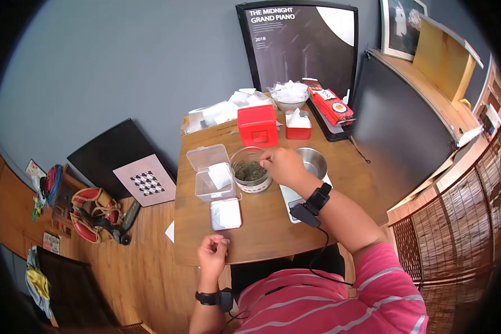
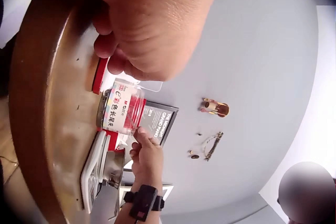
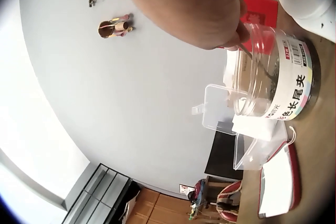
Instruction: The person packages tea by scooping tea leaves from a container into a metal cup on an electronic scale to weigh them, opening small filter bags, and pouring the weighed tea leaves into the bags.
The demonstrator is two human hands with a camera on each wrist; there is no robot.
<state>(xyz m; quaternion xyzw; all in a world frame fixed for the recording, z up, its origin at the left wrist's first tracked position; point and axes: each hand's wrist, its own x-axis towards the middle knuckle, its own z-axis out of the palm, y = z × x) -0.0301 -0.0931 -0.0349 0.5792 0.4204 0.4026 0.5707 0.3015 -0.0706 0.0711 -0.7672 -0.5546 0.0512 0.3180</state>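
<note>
My right hand [image 1: 284, 166] is over the mouth of a clear plastic jar [image 1: 254, 188] with dark, dried leaf-like bits inside. In the right wrist view its fingers pinch a thin handle [image 3: 247, 51] that slants down into the jar; its lower end is hidden among the bits. A metal bowl [image 1: 315, 163] sits on a white scale [image 1: 293, 203] under my right forearm. My left hand [image 1: 212, 255] stays at the table's front edge, fingers loosely curled and holding nothing. Nearest to it lies a shallow red-edged tin [image 1: 226, 215] with a white inside.
Left of the jar stands an open clear plastic box [image 1: 216, 196] with white packets. Behind are a red box [image 1: 257, 126], a small red tin [image 1: 299, 133], a bowl of white packets [image 1: 290, 106] and a red bag [image 1: 333, 107]. A black panel [image 1: 412, 122] borders the table's right side.
</note>
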